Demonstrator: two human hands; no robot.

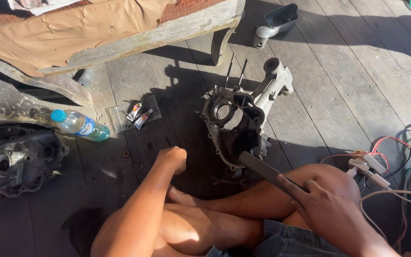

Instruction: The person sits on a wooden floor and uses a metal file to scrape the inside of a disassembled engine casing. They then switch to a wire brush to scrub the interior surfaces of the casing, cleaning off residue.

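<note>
Hands (329, 204) apart, file (267, 173) against crankcase (236, 126) edge

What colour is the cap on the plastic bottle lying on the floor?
Light blue. The bottle cap shows clearly in the head view, at the left.

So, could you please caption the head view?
Right hand holds a flat file against an engine casing; left fist rests nearby.

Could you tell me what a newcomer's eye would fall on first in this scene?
Probably the grey engine casing lying mid-floor in the sun, with the right hand holding a dark flat bar against its lower edge. The left hand rests fisted on the planks, and a plastic bottle lies to its left.
</note>
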